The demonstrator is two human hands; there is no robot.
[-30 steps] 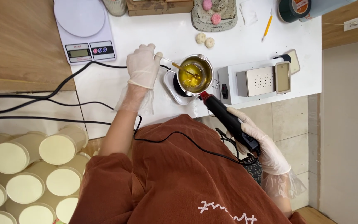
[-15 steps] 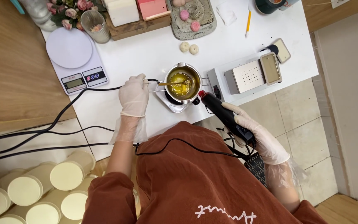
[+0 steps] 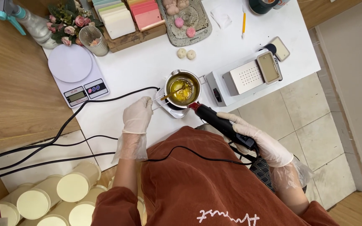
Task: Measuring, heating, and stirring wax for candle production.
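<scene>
A small metal pot (image 3: 183, 88) with yellow liquid sits on a little hot plate at the white table's near edge. My left hand (image 3: 138, 115), in a clear glove, grips the pot's thin handle and a wooden stick that dips into the liquid. My right hand (image 3: 259, 140), also gloved, holds a black heat gun (image 3: 223, 123) with its red nozzle aimed at the pot's rim. A black cord runs from the gun across my rust-coloured apron.
A white kitchen scale (image 3: 75, 74) stands at the left, with a glass cup and flowers behind it. A grey metal box device (image 3: 248, 74) sits right of the pot. Coloured slabs in a wooden tray (image 3: 126, 21), a stone dish and cream cylinders (image 3: 42, 199) lie around. Black cables cross the table's left.
The view has shifted so the table's far side shows more. My left hand stays at the pot handle and the heat gun's nozzle stays by the pot.
</scene>
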